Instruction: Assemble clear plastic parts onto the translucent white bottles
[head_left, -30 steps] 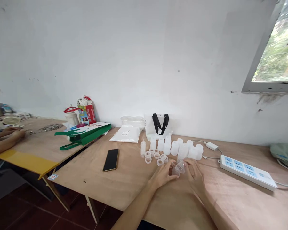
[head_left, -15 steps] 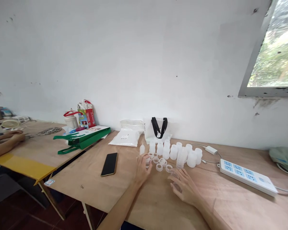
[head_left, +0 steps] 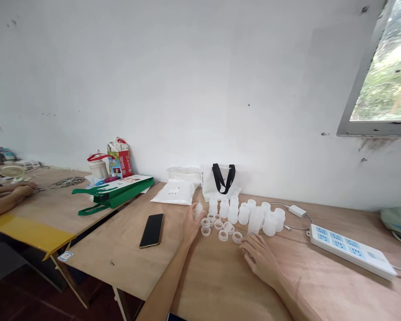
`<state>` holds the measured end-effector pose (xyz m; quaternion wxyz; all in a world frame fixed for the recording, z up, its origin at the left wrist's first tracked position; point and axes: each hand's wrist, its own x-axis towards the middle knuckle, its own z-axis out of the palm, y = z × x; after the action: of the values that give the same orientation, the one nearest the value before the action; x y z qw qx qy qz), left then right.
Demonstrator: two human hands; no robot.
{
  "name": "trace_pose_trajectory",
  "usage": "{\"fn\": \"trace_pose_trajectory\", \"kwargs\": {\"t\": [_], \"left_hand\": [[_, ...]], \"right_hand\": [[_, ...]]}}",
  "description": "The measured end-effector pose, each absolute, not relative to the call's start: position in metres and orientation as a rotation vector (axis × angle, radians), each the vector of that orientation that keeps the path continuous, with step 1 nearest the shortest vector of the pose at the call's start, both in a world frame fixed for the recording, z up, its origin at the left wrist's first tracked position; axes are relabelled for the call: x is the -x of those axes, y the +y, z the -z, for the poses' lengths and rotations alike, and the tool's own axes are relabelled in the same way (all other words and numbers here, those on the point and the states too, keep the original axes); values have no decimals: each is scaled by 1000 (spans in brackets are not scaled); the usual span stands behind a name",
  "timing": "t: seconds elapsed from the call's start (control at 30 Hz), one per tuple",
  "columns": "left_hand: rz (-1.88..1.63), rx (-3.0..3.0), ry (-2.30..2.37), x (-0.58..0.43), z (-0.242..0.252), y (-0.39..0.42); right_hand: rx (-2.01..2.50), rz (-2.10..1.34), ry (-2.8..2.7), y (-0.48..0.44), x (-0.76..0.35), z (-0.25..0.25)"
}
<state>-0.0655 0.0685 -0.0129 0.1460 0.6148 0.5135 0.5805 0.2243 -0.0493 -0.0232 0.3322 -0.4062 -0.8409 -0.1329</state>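
Observation:
My left hand (head_left: 190,225) is closed around a small clear piece with a pointed tip (head_left: 199,208), which stands upright on the table. Just right of it lie several translucent rings (head_left: 223,235), loosely grouped. My right hand (head_left: 259,256) rests low with curled fingers beside the nearest ring (head_left: 237,237). Something clear shows faintly under its fingers, too hidden to name. A tall stack of clear ribbed pieces (head_left: 255,220) rises just beyond those fingertips. Behind it stand several frosted white bottle-shaped pieces (head_left: 243,213) in a cluster.
A black phone (head_left: 151,230) lies left of my forearm. White plastic packages (head_left: 173,192) and a white bag with black handles (head_left: 207,187) are by the wall. On the right sits a power strip (head_left: 350,249). At the far left, another person's hands (head_left: 22,191) rest on the neighbouring table.
My left hand has moved away from the rings, forward to the pointed clear piece, and closed on it. My right hand has shifted slightly forward, its fingers more curled. The view has turned slightly left.

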Motion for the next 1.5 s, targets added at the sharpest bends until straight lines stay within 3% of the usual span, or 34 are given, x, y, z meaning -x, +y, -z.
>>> {"fn": "trace_pose_trajectory", "kwargs": {"t": [0.87, 1.27, 1.5], "left_hand": [[-2057, -1836, 1453, 60, -7, 23], [-1016, -2185, 1258, 67, -4, -29], [-1032, -2077, 1259, 67, -4, -30]], "right_hand": [[1083, 174, -2111, -48, -226, 15], [1072, 169, -2072, -47, -225, 10], [1095, 110, -2059, -45, -227, 12]]}}
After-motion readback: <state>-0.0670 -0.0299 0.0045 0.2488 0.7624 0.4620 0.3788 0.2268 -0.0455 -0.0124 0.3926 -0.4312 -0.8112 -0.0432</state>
